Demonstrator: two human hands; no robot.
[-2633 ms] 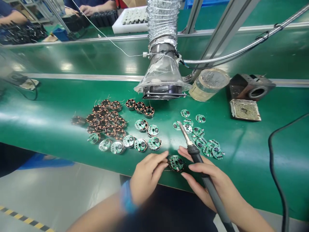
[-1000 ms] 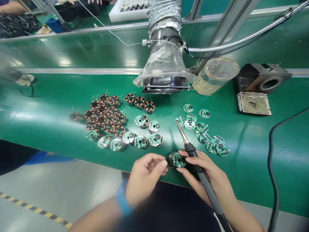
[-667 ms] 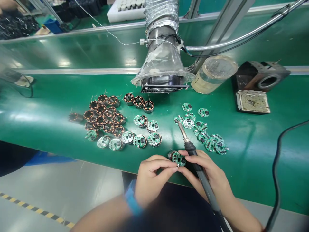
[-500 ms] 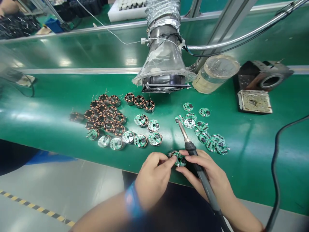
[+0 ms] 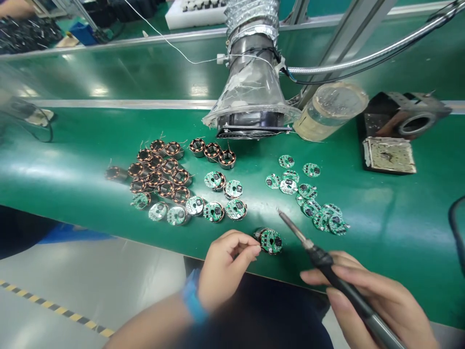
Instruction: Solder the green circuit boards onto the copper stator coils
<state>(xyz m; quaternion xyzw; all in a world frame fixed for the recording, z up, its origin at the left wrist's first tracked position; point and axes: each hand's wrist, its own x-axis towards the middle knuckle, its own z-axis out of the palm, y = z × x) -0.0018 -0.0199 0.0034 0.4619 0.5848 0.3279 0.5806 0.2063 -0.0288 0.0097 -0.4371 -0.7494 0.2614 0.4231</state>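
Clenching the right hand around a soldering iron, tip angled up-left, hanging just beside but not touching the board. Curling the left hand, blue wristband showing, fingertips touching the edge of a round PCB-on-coil assembly; can't tell how firm the grip is. Resting that assembly on the green tabletop, near the front edge, between the hands. Lining up finished-looking round assemblies just behind it, with loose green PCBs scattered to the right and copper coil stators bunched to the left. Flaring a clear fume-extractor funnel beyond them, beside a tape-wrapped jar, a stained cleaning pad and a dark metal iron stand.
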